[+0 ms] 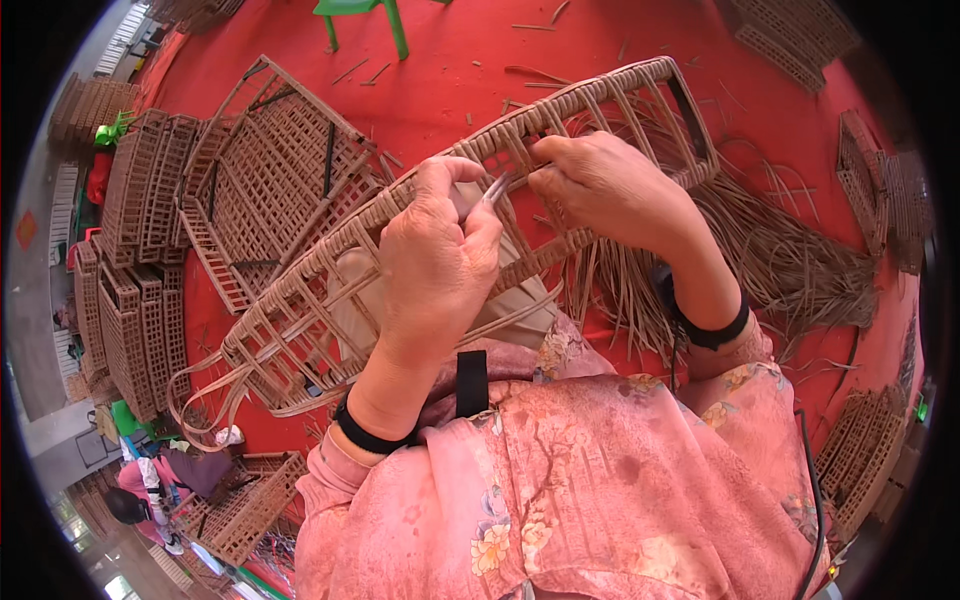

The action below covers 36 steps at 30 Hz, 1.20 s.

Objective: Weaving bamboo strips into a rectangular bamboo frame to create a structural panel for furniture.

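A long, narrow brown woven frame [350, 235], wrapped along its upper edge with flat strips, slants across my lap. My left hand [437, 255] is closed round a small pointed metal tool [496, 188]; only its shiny tip shows, so its exact kind is hidden. That tip points at the frame's wrapped edge. Close by, my right hand [615, 190] has its fingers pinched together at the frame's upper bar and slats. Whatever thin strip may be between those fingers cannot be made out. Loose strip ends [225, 395] curl off the frame's lower left end.
A heap of brown strips [790, 260] lies on the red floor [450, 50] to the right. A larger woven panel [280, 165] rests at left, beside stacked panels [140, 300]. Another person [165, 480] works at lower left. A green stool [365, 15] stands ahead.
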Available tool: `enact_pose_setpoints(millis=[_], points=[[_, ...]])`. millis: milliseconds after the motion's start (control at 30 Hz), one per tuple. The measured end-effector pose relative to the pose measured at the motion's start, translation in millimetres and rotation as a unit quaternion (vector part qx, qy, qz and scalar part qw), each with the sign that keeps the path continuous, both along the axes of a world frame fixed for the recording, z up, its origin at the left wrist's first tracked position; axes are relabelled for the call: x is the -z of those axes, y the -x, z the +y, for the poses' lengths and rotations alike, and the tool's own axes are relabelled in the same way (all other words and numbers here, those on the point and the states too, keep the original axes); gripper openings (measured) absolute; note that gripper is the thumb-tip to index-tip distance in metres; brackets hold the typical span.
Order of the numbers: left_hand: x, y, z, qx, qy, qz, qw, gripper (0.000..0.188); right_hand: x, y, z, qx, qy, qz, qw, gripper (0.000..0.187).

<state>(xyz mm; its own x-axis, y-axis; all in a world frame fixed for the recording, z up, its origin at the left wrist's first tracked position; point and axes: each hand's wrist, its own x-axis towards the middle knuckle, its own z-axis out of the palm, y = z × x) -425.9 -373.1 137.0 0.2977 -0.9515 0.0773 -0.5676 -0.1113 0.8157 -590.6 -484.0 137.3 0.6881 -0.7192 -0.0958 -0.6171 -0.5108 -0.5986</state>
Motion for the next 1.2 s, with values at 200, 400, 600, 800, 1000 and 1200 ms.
enact_pose_setpoints(millis=[200, 400, 600, 800, 1000, 1200], points=[[5.5, 3.9, -10.5, 0.045, 0.001, 0.028, 0.999, 0.018, 6.6, 5.4, -23.8, -0.169, 0.034, -0.041, 0.984, 0.021], [2.7, 7.9, -20.2, 0.067, 0.155, -0.147, 0.975, 0.02, -22.5, 42.6, -13.8, -0.038, 0.007, -0.09, 0.995, 0.017], [9.5, 30.7, -46.0, 0.157, 0.076, 0.123, 0.977, 0.018, -35.7, 68.6, -25.6, 0.052, -0.024, -0.165, 0.985, 0.021], [-6.5, 36.6, -40.0, 0.042, 0.027, 0.036, 0.998, 0.012, -10.6, 53.6, -39.1, 0.071, -0.017, -0.074, 0.995, 0.027], [-0.1, 36.4, -56.0, 0.078, 0.045, -0.03, 0.996, 0.013, -3.9, 43.6, -60.7, -0.016, -0.155, 0.019, 0.988, 0.027], [-0.7, 35.0, -66.0, 0.095, 0.01, -0.075, 0.993, 0.011, -3.4, 46.7, -57.7, 0.018, -0.218, -0.007, 0.976, 0.026]])
